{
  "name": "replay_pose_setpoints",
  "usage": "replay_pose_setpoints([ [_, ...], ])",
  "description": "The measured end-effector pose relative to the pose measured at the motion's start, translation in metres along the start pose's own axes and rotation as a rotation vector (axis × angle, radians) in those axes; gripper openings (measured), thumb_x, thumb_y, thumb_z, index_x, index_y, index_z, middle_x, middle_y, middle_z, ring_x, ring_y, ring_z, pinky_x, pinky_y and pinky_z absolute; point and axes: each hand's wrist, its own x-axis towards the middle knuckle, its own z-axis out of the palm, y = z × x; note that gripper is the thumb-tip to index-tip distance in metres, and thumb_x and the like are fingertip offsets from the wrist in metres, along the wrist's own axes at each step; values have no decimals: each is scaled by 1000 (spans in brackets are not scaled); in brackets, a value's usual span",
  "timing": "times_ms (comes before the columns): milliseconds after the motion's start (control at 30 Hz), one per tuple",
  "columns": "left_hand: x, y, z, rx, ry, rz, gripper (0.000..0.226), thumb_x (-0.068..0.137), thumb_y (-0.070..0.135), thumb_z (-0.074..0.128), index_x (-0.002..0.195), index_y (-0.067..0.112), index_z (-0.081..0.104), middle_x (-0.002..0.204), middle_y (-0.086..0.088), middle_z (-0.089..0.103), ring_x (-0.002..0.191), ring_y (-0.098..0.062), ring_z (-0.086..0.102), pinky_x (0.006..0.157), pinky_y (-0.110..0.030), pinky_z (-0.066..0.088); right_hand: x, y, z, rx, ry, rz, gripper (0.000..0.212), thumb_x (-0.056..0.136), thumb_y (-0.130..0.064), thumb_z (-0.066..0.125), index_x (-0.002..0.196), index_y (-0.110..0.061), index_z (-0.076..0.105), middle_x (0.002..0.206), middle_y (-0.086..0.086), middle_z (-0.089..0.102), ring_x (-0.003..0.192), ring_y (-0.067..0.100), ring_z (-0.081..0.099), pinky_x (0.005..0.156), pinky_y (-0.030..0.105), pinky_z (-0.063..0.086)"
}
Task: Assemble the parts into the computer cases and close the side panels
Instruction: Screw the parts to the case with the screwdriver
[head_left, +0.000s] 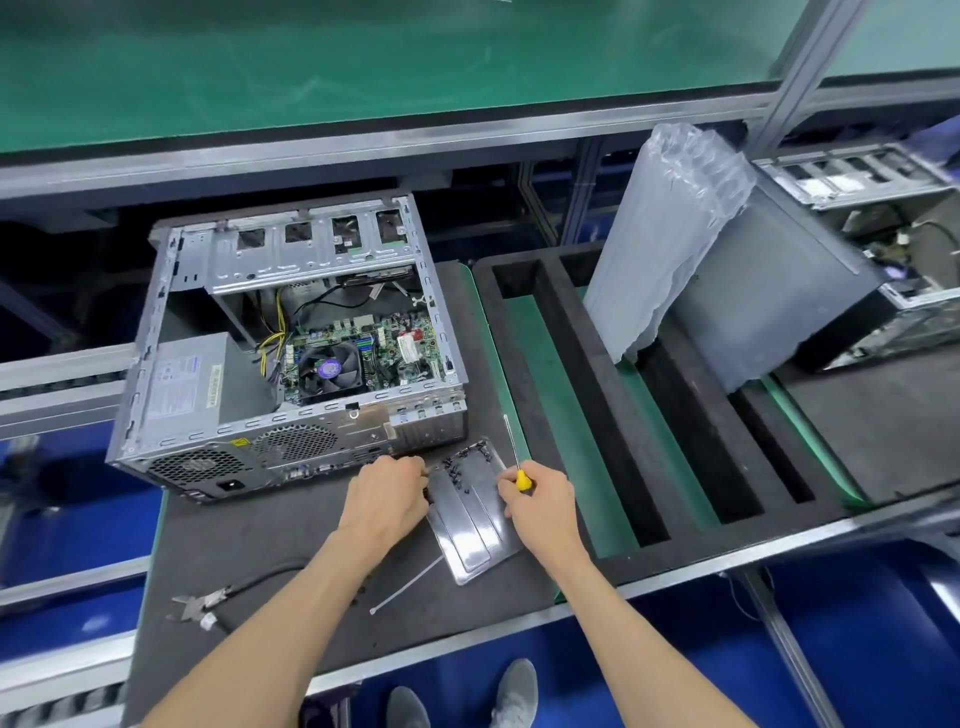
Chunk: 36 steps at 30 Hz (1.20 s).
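The computer case (291, 353) lies open on the surface (270, 566), board, fan and power supply already inside, side panel still off. Just in front of it, the left hand (387, 496) pinches at screws (462, 467) on a tray (475, 514); the right hand (540, 501) grips a screwdriver (517, 457). Fastening and closing seem left.

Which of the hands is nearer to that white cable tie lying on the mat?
Left. The left hand is at the screw tray's left edge, above the white cable tie. The right hand, gripping the screwdriver, is across the tray.
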Motion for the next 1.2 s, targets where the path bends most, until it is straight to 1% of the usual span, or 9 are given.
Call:
replay_pose_setpoints([
  [167,1,11,-1,51,-43,-20,17,89,12,49,105,13,55,89,-11,65,85,-39,65,63,-38,47,3,3,1,-26,-19,-15,18,95,-10,60,79,-6,67,69,16,63,59,13,48,62,34,50],
  [300,0,13,-1,43,-60,-56,16,88,11,48,103,17,48,88,-8,64,83,-38,63,62,-37,43,7,4,0,-20,-42,-13,18,95,-11,60,79,-7,67,67,13,62,59,13,48,61,36,51],
  [433,2,12,-5,-433,-9,-203,14,90,13,50,82,23,56,79,1,66,77,-25,60,67,-36,48,9,3,-1,15,-68,-8,19,95,-11,60,77,-8,66,63,5,57,58,13,48,57,30,48],
  [500,3,14,-8,-720,-55,-267,19,92,9,52,77,19,58,64,8,61,59,-17,53,56,-32,42,8,2,-1,28,-71,-9,19,95,-10,60,77,-7,66,64,5,57,58,13,47,57,26,46],
  [567,1,18,-10,-1012,-180,-341,24,94,2,43,76,17,50,51,7,39,42,-14,30,42,-23,25,7,0,-2,42,-72,-12,19,95,-9,60,77,-7,65,65,6,58,59,14,49,59,30,49],
  [700,-3,20,-19,-1481,-315,-481,33,100,3,33,75,23,38,53,6,18,40,-9,10,40,-15,10,2,-4,-4,43,-43,-26,18,96,-9,60,79,-10,67,68,11,61,63,18,53,66,39,53],
  [867,-28,-16,-22,-2008,-330,-599,16,97,7,41,85,19,43,59,9,11,47,-7,6,41,-23,6,-16,-3,-1,109,63,-57,17,96,-9,61,81,-13,67,69,12,60,61,14,49,58,30,44],
  [1033,-56,-67,-24,-2257,-298,-648,25,88,9,29,66,18,37,61,9,14,49,-6,5,42,-22,6,-44,-14,37,96,80,-161,19,95,-9,60,77,-16,62,66,0,55,59,6,45,55,17,38],
  [1200,-73,-102,-31,-2338,-205,-638,23,83,15,32,61,21,31,56,7,20,44,-8,13,40,-22,12,-66,-42,103,37,-49,-292,17,94,-10,64,79,-16,62,68,-11,54,66,7,49,60,13,36],
])
